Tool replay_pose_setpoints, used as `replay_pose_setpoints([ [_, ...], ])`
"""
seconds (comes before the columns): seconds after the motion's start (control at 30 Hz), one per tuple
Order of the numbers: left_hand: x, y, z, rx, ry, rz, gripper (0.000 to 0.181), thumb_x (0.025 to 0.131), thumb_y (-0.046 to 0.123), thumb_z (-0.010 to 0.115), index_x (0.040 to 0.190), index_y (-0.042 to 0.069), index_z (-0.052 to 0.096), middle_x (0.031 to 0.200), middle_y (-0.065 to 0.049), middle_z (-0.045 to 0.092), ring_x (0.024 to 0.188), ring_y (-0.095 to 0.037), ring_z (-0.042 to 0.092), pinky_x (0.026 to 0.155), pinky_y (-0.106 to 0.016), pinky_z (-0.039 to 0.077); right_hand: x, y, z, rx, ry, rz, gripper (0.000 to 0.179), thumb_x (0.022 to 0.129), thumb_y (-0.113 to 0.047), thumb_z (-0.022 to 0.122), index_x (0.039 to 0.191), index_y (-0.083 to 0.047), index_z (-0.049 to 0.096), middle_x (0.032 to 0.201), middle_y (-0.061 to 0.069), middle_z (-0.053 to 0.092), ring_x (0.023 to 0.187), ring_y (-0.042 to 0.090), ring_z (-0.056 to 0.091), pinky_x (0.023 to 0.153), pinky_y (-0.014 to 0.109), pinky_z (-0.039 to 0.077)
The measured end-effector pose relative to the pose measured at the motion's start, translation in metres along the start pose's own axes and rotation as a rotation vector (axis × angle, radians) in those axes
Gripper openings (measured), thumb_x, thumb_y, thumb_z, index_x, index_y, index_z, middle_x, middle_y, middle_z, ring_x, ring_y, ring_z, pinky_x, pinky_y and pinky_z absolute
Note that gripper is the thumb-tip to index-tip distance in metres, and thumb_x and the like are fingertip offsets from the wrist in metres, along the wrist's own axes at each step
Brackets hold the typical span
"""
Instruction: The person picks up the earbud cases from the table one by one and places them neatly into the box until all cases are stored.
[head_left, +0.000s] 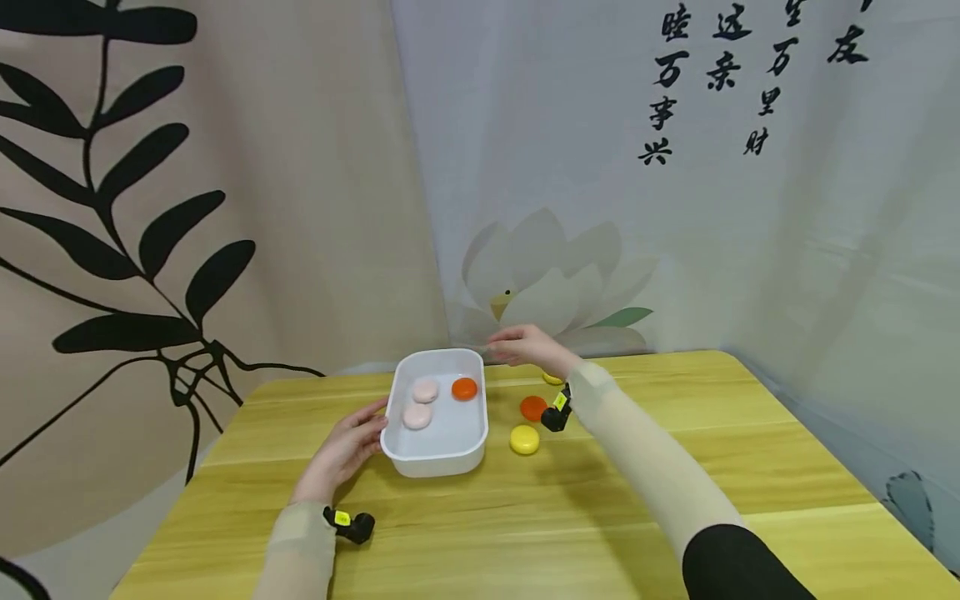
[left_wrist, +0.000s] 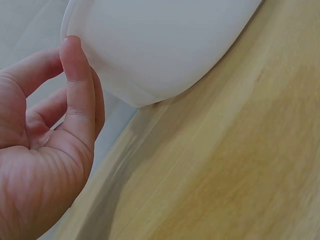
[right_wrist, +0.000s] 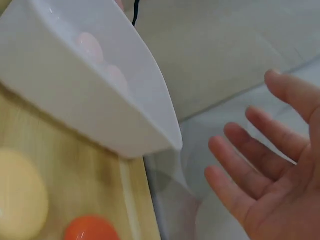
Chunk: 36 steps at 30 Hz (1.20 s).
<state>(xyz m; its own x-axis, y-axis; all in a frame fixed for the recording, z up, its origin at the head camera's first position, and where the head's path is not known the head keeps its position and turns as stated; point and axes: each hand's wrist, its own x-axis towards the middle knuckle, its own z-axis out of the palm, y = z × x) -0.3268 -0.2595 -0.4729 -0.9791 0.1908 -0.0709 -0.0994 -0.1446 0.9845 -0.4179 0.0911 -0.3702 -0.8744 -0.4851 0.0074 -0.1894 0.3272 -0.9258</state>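
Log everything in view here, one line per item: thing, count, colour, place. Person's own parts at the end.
Tub: 1, white, on the table
Pink discs: 2, pale pink, in the tub's left half
Orange discs: 2, one inside the tub, one on the table to its right
Yellow discs: 2, on the table right of the tub, the farther partly hidden by the right arm
Table: 1, yellow wood grain, under everything
Backdrop: beige with black leaves, white with flower and black characters, behind the table
Wrist cameras: 2, black with yellow labels, one per wrist
Sleeves: 2, cream, the right black higher up
Left grip: 1, bare, touching the tub's left side
Right grip: 1, bare, empty, beyond the tub's far right corner
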Motion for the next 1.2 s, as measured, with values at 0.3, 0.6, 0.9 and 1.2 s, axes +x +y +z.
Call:
replay_pose_setpoints([
  [0.3, -0.005, 0.003, 0.001, -0.01, -0.015, -0.011, 0.06, 0.1, 0.012, 0.056, 0.151, 0.002, 0.028, 0.111, -0.01, 0.061, 0.081, -0.012, 0.061, 0.069, -0.02, 0.053, -0.033, 0.042, -0.017, 0.166, 0.087, -0.069, 0.041, 0.096, -0.019, 0.062, 0.13, 0.003, 0.057, 0.13, 0.019, 0.057, 0.121, 0.034, 0.053, 0.104, 0.048, 0.039],
  [0.6, -0.003, 0.007, 0.0, -0.004, -0.027, 0.003, 0.059, 0.1, 0.013, 0.055, 0.152, 0.002, 0.027, 0.111, -0.01, 0.06, 0.082, -0.011, 0.062, 0.069, -0.02, 0.053, -0.046, 0.078, -0.018, 0.203, 0.141, -0.064, 0.048, 0.094, -0.017, 0.064, 0.135, 0.005, 0.051, 0.136, 0.022, 0.052, 0.122, 0.031, 0.052, 0.106, 0.044, 0.038],
  [0.9, -0.001, 0.004, -0.001, 0.001, -0.024, -0.004, 0.06, 0.1, 0.013, 0.055, 0.151, 0.001, 0.027, 0.108, -0.007, 0.06, 0.079, -0.01, 0.062, 0.068, -0.019, 0.053, -0.049, 0.107, -0.011, 0.224, 0.113, -0.034, 0.053, 0.091, -0.005, 0.066, 0.139, 0.004, 0.046, 0.142, 0.02, 0.047, 0.133, 0.039, 0.038, 0.11, 0.046, 0.031],
  [1.2, -0.002, 0.003, -0.001, -0.005, -0.019, -0.023, 0.061, 0.099, 0.014, 0.056, 0.152, 0.002, 0.027, 0.108, -0.007, 0.061, 0.078, -0.01, 0.061, 0.067, -0.019, 0.053, -0.045, 0.124, -0.009, 0.203, 0.041, -0.008, 0.065, 0.087, -0.01, 0.072, 0.142, 0.006, 0.041, 0.144, 0.021, 0.044, 0.134, 0.035, 0.039, 0.111, 0.044, 0.03],
])
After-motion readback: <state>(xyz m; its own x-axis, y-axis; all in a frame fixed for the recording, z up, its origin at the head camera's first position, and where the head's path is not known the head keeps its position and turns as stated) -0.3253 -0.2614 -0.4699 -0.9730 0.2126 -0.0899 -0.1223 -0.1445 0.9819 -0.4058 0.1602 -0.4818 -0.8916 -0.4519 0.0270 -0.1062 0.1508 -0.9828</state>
